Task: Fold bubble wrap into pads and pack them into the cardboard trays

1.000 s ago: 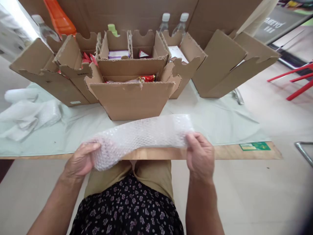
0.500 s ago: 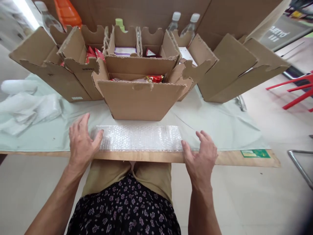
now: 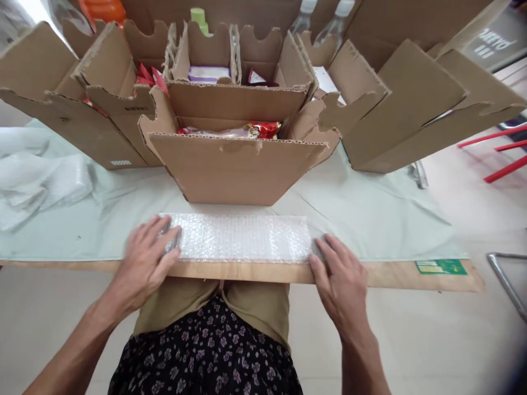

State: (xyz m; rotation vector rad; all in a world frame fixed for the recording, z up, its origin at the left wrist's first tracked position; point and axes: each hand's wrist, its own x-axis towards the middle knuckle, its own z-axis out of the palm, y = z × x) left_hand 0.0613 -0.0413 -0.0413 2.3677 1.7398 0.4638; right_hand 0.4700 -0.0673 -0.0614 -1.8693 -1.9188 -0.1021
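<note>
A flat strip of bubble wrap (image 3: 242, 237) lies along the front edge of the table. Over its left end is my left hand (image 3: 150, 258), slightly blurred, fingers apart and holding nothing. At the right end, my right hand (image 3: 341, 274) rests by the table edge with its fingertips beside the wrap, thumb and fingers apart. Just behind the strip stands a cardboard box (image 3: 242, 170) with red and clear packets (image 3: 263, 130) inside.
Several open cardboard bins (image 3: 111, 126) form a curved row behind, with bottles (image 3: 335, 24) beyond them. Crumpled bubble wrap (image 3: 45, 175) lies on the left of the cloth-covered table (image 3: 395, 225). A green label (image 3: 442, 267) is at the right front edge.
My left hand has moved right and down onto the left end of the wrap, its fingers now pointing across it. My right hand has lowered slightly. The view has shifted closer to the bins.
</note>
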